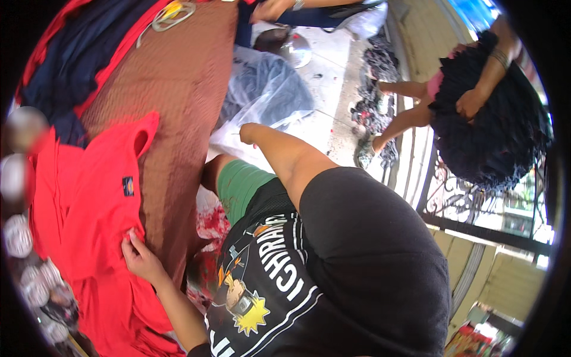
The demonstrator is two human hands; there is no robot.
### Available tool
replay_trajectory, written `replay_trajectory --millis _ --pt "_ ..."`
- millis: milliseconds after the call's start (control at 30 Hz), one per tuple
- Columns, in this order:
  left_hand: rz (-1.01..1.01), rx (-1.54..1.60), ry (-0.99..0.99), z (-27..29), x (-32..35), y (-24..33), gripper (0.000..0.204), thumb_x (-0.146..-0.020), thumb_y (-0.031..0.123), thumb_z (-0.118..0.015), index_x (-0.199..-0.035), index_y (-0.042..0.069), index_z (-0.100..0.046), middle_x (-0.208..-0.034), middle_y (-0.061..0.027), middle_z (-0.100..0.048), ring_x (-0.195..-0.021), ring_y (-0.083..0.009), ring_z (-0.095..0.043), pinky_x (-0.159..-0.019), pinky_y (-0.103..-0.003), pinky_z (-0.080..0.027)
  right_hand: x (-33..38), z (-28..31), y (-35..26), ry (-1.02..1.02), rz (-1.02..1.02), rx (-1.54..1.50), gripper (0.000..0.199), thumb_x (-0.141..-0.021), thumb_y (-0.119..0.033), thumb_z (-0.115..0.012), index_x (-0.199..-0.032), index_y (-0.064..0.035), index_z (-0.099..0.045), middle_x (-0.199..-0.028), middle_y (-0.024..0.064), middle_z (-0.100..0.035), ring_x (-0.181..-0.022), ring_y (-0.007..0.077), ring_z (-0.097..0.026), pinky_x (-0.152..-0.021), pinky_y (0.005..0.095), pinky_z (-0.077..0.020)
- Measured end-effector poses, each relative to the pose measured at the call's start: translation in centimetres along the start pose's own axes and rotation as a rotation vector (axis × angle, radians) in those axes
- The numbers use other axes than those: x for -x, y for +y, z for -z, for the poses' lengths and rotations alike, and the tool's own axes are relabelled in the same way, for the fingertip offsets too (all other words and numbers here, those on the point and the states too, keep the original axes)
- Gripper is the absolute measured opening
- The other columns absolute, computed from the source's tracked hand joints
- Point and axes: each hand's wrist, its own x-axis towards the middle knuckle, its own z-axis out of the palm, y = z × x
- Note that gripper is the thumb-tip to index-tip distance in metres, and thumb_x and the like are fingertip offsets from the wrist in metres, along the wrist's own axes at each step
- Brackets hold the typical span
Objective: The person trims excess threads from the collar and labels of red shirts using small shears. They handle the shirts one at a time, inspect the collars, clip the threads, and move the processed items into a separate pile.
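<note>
1. The worktop (178,77), covered in a brown quilted cloth, runs from the near left up to the far middle. Dark blue and red cloth (71,65) lies heaped at its far left corner, not laid out.
2. A red shirt (89,202) is spread on the near left of the worktop, with one sleeve pointing to the far side and a small dark patch on its front. The lower part bunches and hangs toward the near edge, so by my reading the smoothing is only partly done and any folding has not begun.
3. A clear plastic bag (267,89) with dark cloth inside lies on the floor just right of the worktop, in the middle of the scene.
4. The right hand (247,132) is stretched out to the far side over that bag. It is seen end-on, so I cannot tell how far open it is or whether it grips the plastic.
5. The left hand (138,253) lies on the shirt near its right edge, fingers curled and pressing into the red fabric. It seems to pinch a fold, though a full grip is not clear.
6. At the far right another person holds a bundle of black ruffled cloth (499,131), well apart from the worktop.
7. A coil of pale cord (172,15) rests at the far end of the worktop.
</note>
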Motion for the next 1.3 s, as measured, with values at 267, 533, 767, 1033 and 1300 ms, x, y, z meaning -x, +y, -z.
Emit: replay_trajectory --millis 267,533,767,1033,1300 --pt "-0.025 0.094 -0.078 -0.3 -1.2 1.3 0.023 -0.096 0.016 -0.056 -0.099 -0.005 -0.064 -0.092 -0.0129 -0.068 -0.082 -0.0183 -0.062 -0.078 -0.029 -0.048 3.6 1.5 4.5 0.08 -0.085 0.059 0.022 -0.085 -0.008 -0.051 -0.087 0.0024 -0.07 -0.08 0.0137 -0.07 -0.061 0.0235 -0.068 -0.061 0.0412 -0.0541" --pt "-0.12 0.036 -0.06 -1.0 -1.4 1.7 0.024 -0.096 0.019 -0.055 -0.101 -0.002 -0.065 -0.09 -0.0161 -0.066 -0.08 -0.0202 -0.062 -0.074 -0.03 -0.048 -1.5 -3.2 6.1 0.072 -0.027 0.085 0.022 -0.084 -0.018 -0.061 -0.1 -0.0054 -0.07 -0.106 0.0143 -0.066 -0.087 0.0261 -0.069 -0.07 0.0408 -0.0565" --pt "-0.069 0.128 0.027 -0.9 -0.8 1.1 0.018 -0.092 0.015 -0.06 -0.093 -0.003 -0.063 -0.084 -0.0158 -0.065 -0.073 -0.0243 -0.062 -0.067 -0.031 -0.048 2.3 -0.9 2.3 -0.033 -0.071 -0.025 0.033 -0.089 -0.01 -0.043 -0.116 -0.0143 -0.062 -0.085 0.0143 -0.067 -0.057 0.0215 -0.066 -0.046 0.0346 -0.0465" --pt "-0.056 0.125 0.058 -1.2 -0.8 0.4 0.02 -0.091 0.017 -0.062 -0.094 -0.003 -0.063 -0.088 -0.0162 -0.066 -0.078 -0.025 -0.064 -0.07 -0.032 -0.049 2.5 -0.5 2.8 -0.027 -0.083 -0.019 0.031 -0.092 -0.013 -0.041 -0.116 -0.0135 -0.061 -0.078 0.0134 -0.066 -0.057 0.0195 -0.065 -0.046 0.0338 -0.0466" --pt "-0.051 0.102 0.044 -1.2 -0.9 0.5 0.02 -0.09 0.016 -0.063 -0.095 -0.003 -0.064 -0.089 -0.0146 -0.067 -0.079 -0.0245 -0.065 -0.071 -0.032 -0.049 1.8 -0.8 1.8 -0.041 -0.019 0.079 0.029 -0.094 -0.015 -0.043 -0.114 -0.0142 -0.063 -0.086 0.0117 -0.067 -0.059 0.0204 -0.067 -0.049 0.0353 -0.0491"
